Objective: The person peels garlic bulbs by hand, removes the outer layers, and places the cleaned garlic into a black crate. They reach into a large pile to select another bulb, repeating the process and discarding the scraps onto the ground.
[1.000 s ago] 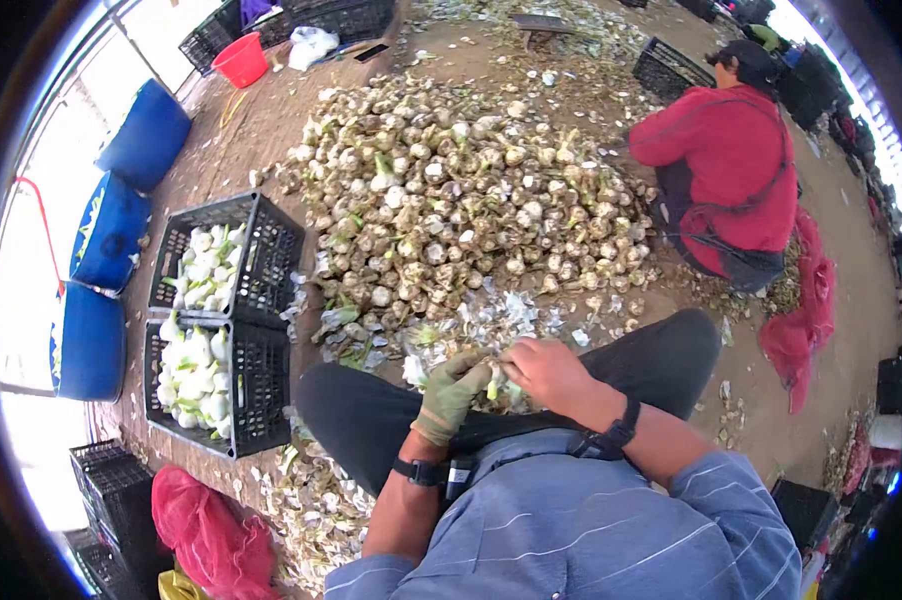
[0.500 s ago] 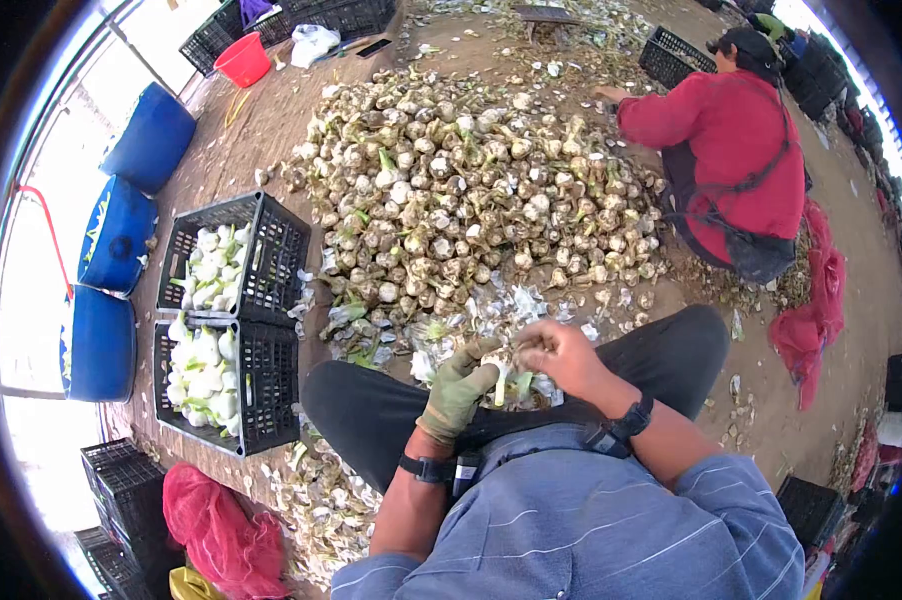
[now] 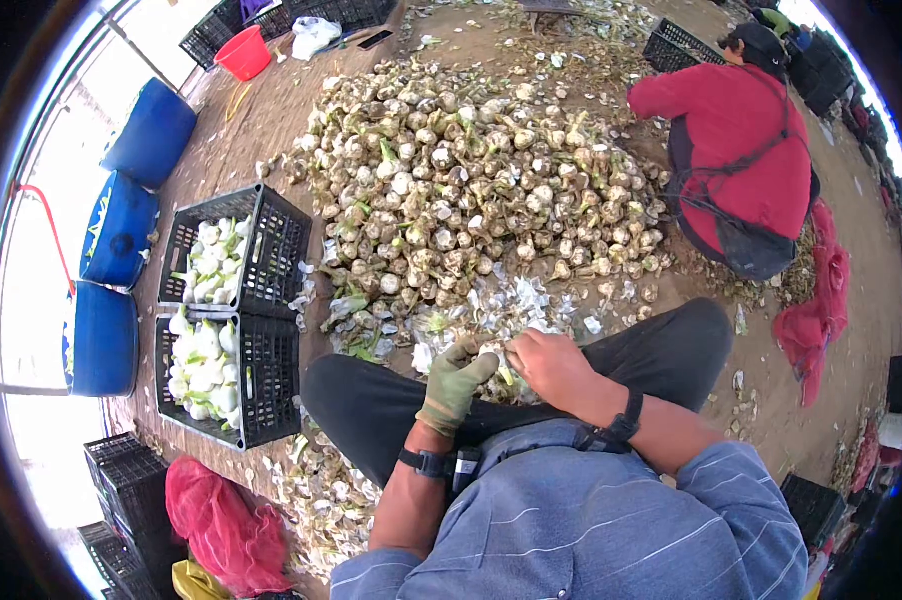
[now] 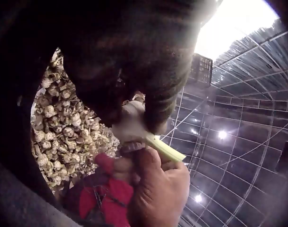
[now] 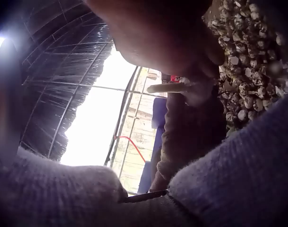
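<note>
My left hand point(image 3: 456, 385), in a greenish work glove, grips a garlic bulb point(image 4: 133, 109) between thumb and fingers over my lap. The bulb is white, with a pale green cut stem point(image 4: 167, 150) jutting past the right hand in the left wrist view. My bare right hand point(image 3: 553, 370) meets it from the other side, thumb and curled fingers pinching at the bulb beside the stem. The two hands hide most of the bulb in the head view. Loose papery skins point(image 3: 516, 300) lie on the ground just beyond the hands.
A big heap of unpeeled garlic point(image 3: 471, 190) lies ahead. Two black crates point(image 3: 271, 370) of peeled bulbs stand at left, beside blue barrels point(image 3: 106, 340). A person in red point(image 3: 746, 150) crouches at right. Red mesh bags point(image 3: 226, 525) lie on both sides.
The right hand, half a second ago raised with spread fingers beside the bulb, has come back onto it. The left hand keeps its grip. The person in red has drawn an arm back.
</note>
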`<state>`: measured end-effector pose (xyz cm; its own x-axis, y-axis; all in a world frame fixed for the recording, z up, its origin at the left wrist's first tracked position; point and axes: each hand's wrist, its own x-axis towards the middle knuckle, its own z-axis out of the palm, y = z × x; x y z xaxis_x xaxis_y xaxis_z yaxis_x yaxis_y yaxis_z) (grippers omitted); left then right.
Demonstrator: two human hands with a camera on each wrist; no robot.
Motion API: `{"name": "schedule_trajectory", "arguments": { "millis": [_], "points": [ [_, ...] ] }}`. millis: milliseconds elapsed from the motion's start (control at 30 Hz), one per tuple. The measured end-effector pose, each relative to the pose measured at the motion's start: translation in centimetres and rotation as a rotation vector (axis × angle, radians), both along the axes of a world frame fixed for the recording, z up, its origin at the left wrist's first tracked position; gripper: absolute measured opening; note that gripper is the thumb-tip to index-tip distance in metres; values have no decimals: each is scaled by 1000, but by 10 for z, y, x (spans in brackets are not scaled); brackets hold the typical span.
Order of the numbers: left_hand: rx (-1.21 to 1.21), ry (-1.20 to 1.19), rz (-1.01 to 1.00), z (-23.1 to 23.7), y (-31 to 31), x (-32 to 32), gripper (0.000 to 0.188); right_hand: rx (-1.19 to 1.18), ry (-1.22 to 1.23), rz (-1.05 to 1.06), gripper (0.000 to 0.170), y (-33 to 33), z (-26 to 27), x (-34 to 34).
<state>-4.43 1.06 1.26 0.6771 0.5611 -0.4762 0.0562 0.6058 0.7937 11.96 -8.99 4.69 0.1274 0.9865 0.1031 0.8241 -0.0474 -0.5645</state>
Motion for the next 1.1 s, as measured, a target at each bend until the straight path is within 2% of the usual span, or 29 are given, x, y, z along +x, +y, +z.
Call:
{"name": "schedule_trajectory", "arguments": {
  "millis": [100, 200, 333, 433, 467, 567, 600, 700, 967, 1033, 1100],
  "points": [
    [32, -26, 25, -1, 0, 0, 36, -14, 13, -46, 16, 6, -1, 1],
    [-13, -102, 53, -4, -1, -1, 36, 17, 180, -59, 16, 10, -3, 5],
    [16, -109, 17, 0, -1, 0, 36, 85, 346, -263, 17, 15, -11, 21],
    [23, -135, 19, 5, 0, 1, 37, -149, 723, -458, 19, 14, -15, 36],
    [22, -143, 36, 1, -1, 1, 36, -170, 795, -444, 21, 11, -14, 36],
    [-101, -192, 60, -7, 1, 0, 37, -38, 607, -194, 23, 8, -2, 26],
    [-159, -214, 63, -8, 2, 0, 38, -72, 523, -93, 25, 6, 7, 26],
    [-149, -227, 115, 1, 0, 0, 38, -62, 397, -15, 24, 5, 13, 17],
    [72, -87, 7, -4, 2, -9, 35, -32, 187, 22, 16, 7, 14, 12],
    [32, -107, 17, -1, 2, -9, 34, -65, 148, -12, 14, 10, 16, 7],
    [-58, -158, 57, 0, 2, -7, 34, -36, 291, -38, 12, 15, 8, 11]
  ]
}}
